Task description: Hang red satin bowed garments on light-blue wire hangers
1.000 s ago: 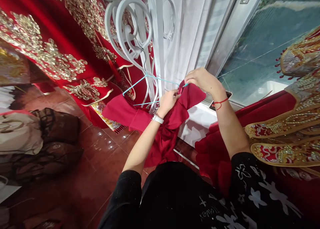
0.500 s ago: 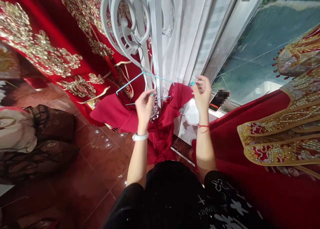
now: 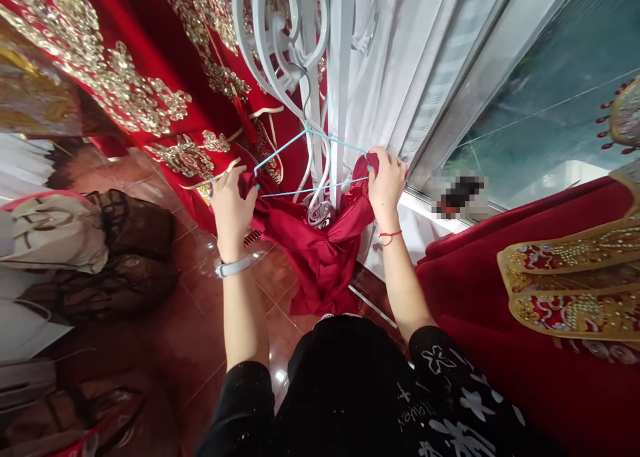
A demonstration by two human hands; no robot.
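A plain dark red garment (image 3: 315, 250) hangs on a light blue wire hanger (image 3: 300, 167), whose hook is caught on a white scrolled metal rail (image 3: 280, 50). My left hand (image 3: 231, 207) grips the garment's left shoulder at the hanger's left end. My right hand (image 3: 385, 180) grips the right shoulder at the hanger's right end. The cloth sags in folds between the two hands, down toward my black clothing.
Red robes with gold embroidery (image 3: 125, 90) hang at the left, and another (image 3: 560, 284) lies at the right. White curtains (image 3: 400, 64) and a glass door (image 3: 540, 104) stand behind. Bags and dark fabric (image 3: 100, 244) sit on the red tiled floor (image 3: 200, 350).
Both hands were together at the garment's right shoulder, then let go. Now they are spread apart, one gripping each shoulder, and the left sleeve has been pulled up to the hanger's end.
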